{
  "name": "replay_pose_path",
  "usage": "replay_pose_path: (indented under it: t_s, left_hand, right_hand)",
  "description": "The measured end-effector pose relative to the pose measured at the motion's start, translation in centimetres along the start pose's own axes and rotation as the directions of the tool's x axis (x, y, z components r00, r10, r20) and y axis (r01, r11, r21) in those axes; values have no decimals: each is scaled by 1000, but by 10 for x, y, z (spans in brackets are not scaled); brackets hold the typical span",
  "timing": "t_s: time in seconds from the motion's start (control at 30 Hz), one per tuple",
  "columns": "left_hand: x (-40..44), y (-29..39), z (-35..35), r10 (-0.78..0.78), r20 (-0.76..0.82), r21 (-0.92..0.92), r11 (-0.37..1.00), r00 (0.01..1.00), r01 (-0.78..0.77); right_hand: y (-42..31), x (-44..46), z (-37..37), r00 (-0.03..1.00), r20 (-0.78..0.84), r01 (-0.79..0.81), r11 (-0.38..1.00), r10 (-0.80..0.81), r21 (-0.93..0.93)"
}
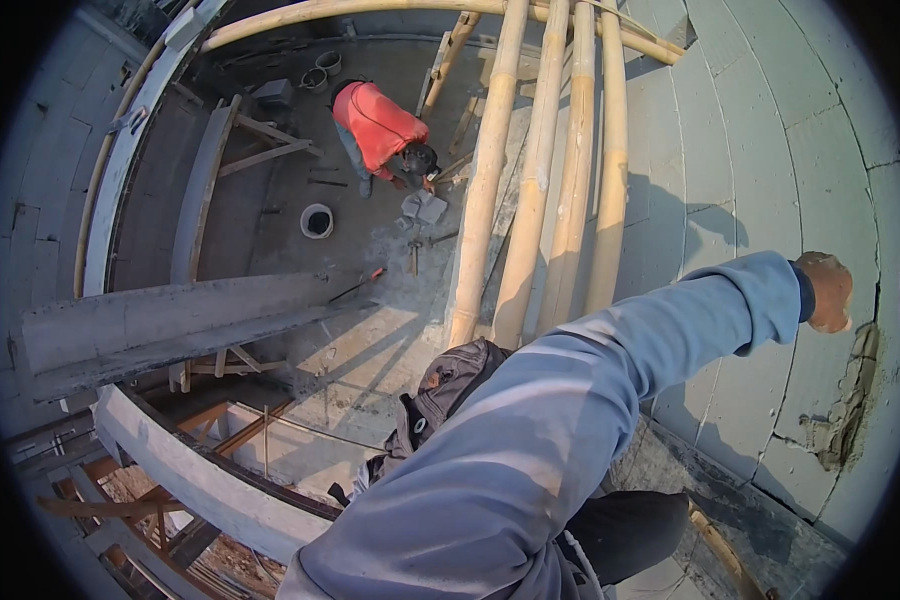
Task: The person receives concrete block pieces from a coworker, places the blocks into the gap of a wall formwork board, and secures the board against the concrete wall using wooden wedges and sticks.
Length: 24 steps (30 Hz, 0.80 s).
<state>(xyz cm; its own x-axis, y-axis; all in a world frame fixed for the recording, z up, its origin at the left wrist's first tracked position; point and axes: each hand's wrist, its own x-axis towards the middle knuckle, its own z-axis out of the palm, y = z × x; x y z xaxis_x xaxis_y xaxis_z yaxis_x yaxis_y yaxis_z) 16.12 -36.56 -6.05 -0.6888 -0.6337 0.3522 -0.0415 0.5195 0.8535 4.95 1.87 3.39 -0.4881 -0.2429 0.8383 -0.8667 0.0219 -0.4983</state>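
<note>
My left hand (827, 291) is stretched out to the right at the end of a light blue sleeve (570, 400). Its fingers look curled closed against the grey block wall (740, 120), and whatever they may hold is hidden. Just below the hand, a rough patch of mortar (852, 400) fills a joint and bulges from the wall. Under my arm I see a grey bag (445, 390) and a dark trouser leg (630, 530). My right hand is out of view.
Several bamboo poles (530, 180) rise beside the wall. Far below, a person in a red top (375, 125) bends over grey block pieces (425, 207). A white bucket (316, 221) stands nearby. A concrete beam (190, 325) and wooden framing (150, 510) lie on the left.
</note>
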Motion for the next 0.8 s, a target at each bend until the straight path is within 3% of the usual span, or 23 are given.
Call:
replay_pose_path:
  t_s: [0.8]
  left_hand:
    - [2, -4, 1, 0, -18, 15, 1000, 1000, 0]
  right_hand:
    - [-4, -3, 1, 999, -4, 34, 999, -34, 4]
